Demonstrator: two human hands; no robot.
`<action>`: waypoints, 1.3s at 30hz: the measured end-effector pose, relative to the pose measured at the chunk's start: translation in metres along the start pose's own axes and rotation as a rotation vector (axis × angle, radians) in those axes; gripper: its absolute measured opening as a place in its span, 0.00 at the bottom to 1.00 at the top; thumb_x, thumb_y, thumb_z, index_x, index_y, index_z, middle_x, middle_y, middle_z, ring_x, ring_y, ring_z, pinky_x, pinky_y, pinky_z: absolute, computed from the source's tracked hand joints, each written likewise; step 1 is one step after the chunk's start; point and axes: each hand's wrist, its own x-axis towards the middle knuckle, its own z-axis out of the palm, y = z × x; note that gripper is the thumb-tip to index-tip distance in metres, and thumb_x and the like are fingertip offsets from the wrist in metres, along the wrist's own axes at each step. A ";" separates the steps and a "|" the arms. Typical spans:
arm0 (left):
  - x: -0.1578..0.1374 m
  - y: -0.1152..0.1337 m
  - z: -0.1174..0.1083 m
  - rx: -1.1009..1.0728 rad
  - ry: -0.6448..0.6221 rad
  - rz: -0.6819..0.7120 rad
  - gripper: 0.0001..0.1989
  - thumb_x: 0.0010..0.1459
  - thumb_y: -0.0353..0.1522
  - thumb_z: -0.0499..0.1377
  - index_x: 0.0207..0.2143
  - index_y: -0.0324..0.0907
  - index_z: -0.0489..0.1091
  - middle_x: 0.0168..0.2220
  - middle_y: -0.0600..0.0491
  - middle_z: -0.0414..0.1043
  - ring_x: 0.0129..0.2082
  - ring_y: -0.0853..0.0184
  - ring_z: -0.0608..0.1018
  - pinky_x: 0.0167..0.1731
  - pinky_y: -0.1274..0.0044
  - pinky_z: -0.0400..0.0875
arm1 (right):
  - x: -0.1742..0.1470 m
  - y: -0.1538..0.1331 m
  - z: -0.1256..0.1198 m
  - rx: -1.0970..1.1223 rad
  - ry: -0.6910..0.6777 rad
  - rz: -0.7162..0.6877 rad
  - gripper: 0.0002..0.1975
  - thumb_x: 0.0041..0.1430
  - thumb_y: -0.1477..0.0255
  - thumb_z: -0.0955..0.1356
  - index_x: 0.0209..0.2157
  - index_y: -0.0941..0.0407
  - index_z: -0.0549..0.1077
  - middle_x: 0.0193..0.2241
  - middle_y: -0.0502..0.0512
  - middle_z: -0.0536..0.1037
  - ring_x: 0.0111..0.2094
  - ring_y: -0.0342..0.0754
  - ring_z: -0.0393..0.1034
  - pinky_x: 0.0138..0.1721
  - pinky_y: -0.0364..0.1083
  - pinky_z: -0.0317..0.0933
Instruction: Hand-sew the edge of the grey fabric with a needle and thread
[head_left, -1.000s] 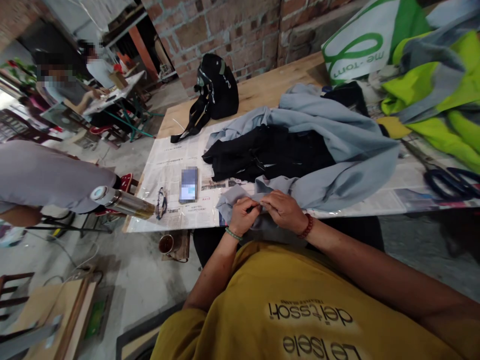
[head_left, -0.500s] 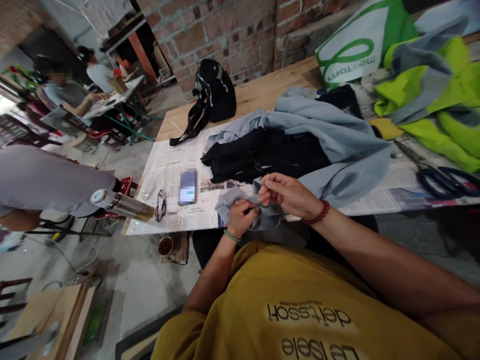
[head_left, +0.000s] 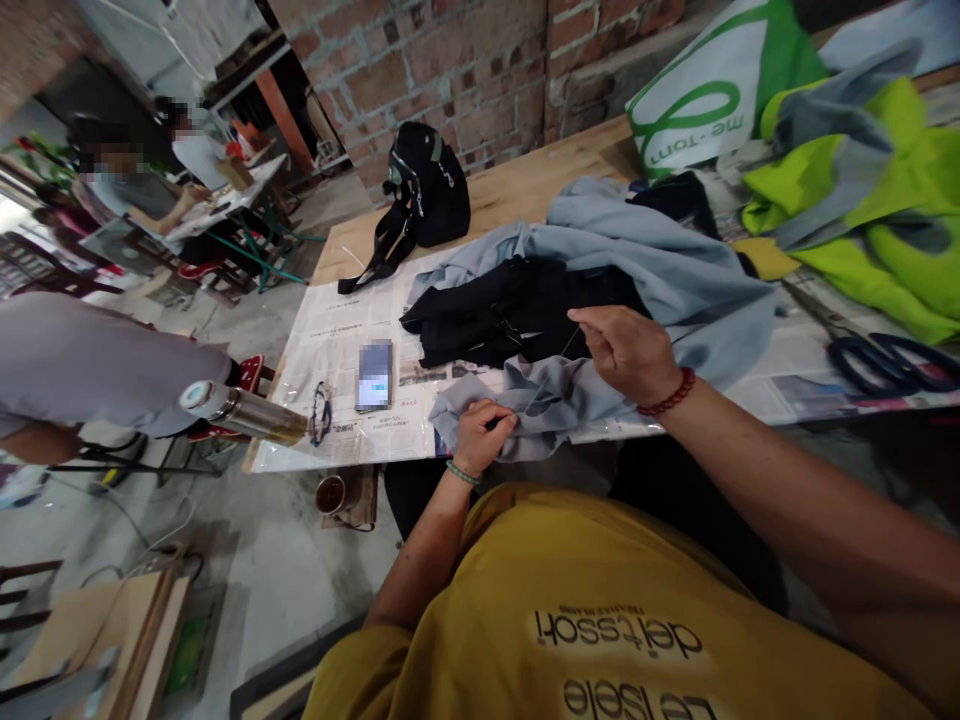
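Note:
My left hand (head_left: 484,432) pinches the near edge of a gray cloth (head_left: 559,385) at the front of the table. My right hand (head_left: 630,350) is raised to the right above the cloth, with thumb and forefinger pinched together. A thin thread (head_left: 572,343) runs down from these fingers toward the cloth by my left hand. The needle is too small or hidden to make out in the right fingers. Behind the hands lies a black garment (head_left: 525,310) on more gray fabric (head_left: 645,235).
A phone (head_left: 374,375), eyeglasses (head_left: 321,412) and a bottle (head_left: 244,411) lie to the left on newspaper. Scissors (head_left: 885,358) are at right, near yellow-green clothing (head_left: 885,200). A black bag (head_left: 427,185) stands at the back. A co-worker (head_left: 105,350) sits at left.
My right hand has moved away from the left hand, up and to the right, drawing the thread out from the cloth. My left hand stays put on the cloth.

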 end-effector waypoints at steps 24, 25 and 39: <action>0.001 0.000 0.002 0.015 0.000 -0.005 0.07 0.52 0.31 0.59 0.23 0.41 0.72 0.24 0.53 0.71 0.28 0.69 0.72 0.32 0.75 0.66 | 0.009 0.042 -0.038 -0.214 0.277 0.218 0.14 0.65 0.69 0.57 0.41 0.58 0.72 0.39 0.60 0.78 0.42 0.47 0.72 0.44 0.46 0.63; 0.001 0.000 0.002 0.015 0.002 -0.005 0.07 0.52 0.31 0.59 0.23 0.41 0.72 0.24 0.53 0.71 0.28 0.69 0.72 0.32 0.75 0.66 | 0.010 0.045 -0.041 -0.237 0.278 0.214 0.15 0.65 0.70 0.57 0.42 0.58 0.72 0.39 0.61 0.78 0.43 0.47 0.72 0.45 0.46 0.63; 0.001 0.001 0.001 -0.012 0.006 -0.024 0.06 0.52 0.31 0.59 0.24 0.40 0.72 0.24 0.53 0.71 0.27 0.69 0.72 0.32 0.76 0.66 | -0.029 -0.026 0.010 0.276 -0.113 0.242 0.07 0.62 0.70 0.61 0.37 0.55 0.70 0.28 0.52 0.78 0.28 0.44 0.74 0.30 0.42 0.65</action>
